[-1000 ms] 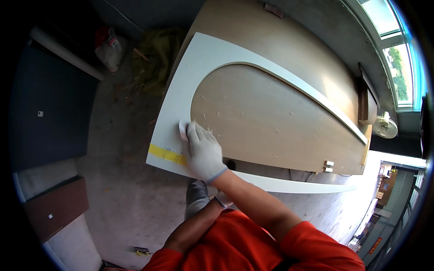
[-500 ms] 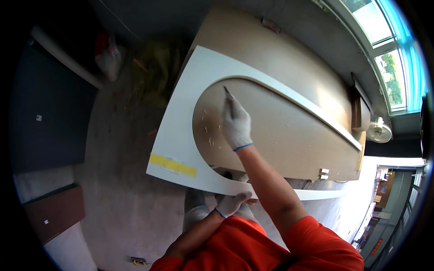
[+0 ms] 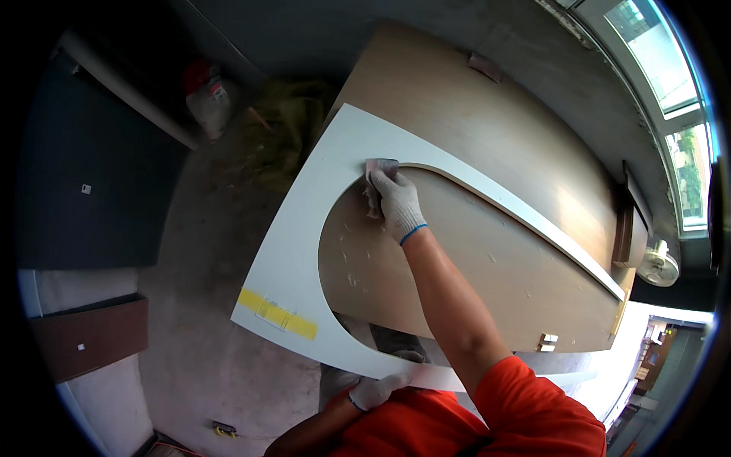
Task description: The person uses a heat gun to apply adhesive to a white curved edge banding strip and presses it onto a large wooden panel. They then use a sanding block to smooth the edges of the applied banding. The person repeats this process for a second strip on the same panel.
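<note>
White painted panel (image 3: 304, 251), cut as a long curved frame with a large arched opening, lies flat on a brown wooden board (image 3: 487, 129). Its long axis runs from the near left, where a strip of yellow tape (image 3: 278, 314) crosses it, away to the far right, where the arch narrows to a thin tip. The right hand (image 3: 396, 202), in a white knit glove with a blue cuff, reaches far out and presses a small grey sanding pad (image 3: 379, 169) against the inner edge at the top of the arch, fingers curled around it. The left hand (image 3: 377, 390), also gloved, rests near the body with fingers bent over the panel's near edge (whether it grips tightly cannot be told). White flecks dot the board inside the opening. Two small pale blocks (image 3: 545, 343) sit on the board at the near right. On the concrete floor to the far left stand a white sack with a red top (image 3: 207, 95) and a heap of yellowish scraps (image 3: 293, 126). A round fan (image 3: 659, 263) stands at the right
</note>
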Action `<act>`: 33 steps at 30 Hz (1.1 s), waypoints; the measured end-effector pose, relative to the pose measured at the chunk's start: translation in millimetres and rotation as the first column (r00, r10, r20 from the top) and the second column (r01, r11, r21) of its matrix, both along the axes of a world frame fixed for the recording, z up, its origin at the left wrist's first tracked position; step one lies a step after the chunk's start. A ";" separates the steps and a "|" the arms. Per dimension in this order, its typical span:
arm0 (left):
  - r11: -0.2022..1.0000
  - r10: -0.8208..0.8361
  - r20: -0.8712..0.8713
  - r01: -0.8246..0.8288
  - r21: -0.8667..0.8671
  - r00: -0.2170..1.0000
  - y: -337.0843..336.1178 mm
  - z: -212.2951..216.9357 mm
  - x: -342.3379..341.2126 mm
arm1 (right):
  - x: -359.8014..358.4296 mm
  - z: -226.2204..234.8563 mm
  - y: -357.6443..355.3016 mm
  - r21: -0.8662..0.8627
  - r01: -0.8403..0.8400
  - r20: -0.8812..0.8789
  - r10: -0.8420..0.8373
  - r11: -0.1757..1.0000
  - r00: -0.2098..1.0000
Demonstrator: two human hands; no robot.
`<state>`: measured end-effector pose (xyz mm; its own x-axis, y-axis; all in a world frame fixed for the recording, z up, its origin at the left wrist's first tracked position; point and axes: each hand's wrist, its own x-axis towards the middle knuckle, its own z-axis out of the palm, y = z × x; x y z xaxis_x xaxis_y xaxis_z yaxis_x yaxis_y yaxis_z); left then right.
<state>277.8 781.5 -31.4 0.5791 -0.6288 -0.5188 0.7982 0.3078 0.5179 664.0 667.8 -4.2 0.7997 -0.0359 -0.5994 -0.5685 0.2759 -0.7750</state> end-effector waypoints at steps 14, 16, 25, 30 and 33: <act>0.963 0.094 -0.149 -0.128 -0.236 0.984 -17.5 47.9 17.3 | -7.3 38.4 35.2 -0.408 -0.287 0.156 0.376 0.867 0.913; 0.906 0.191 -0.158 -0.236 -0.352 0.969 -22.0 46.2 15.4 | 14.2 13.6 20.1 -0.339 -0.039 0.183 0.106 0.940 0.977; 0.914 0.225 -0.109 -0.248 -0.321 0.968 -21.2 45.9 16.2 | 4.8 17.3 29.6 -0.384 -0.016 0.254 0.122 0.923 0.960; 0.924 0.217 -0.154 -0.254 -0.287 0.964 -22.3 43.7 11.0 | -34.7 23.7 54.5 -0.569 -0.291 0.219 0.483 0.769 0.848; 0.909 0.241 -0.182 -0.288 -0.302 0.953 -21.3 52.8 15.2 | 2.2 13.7 33.8 -0.424 -0.053 0.273 0.183 0.904 0.944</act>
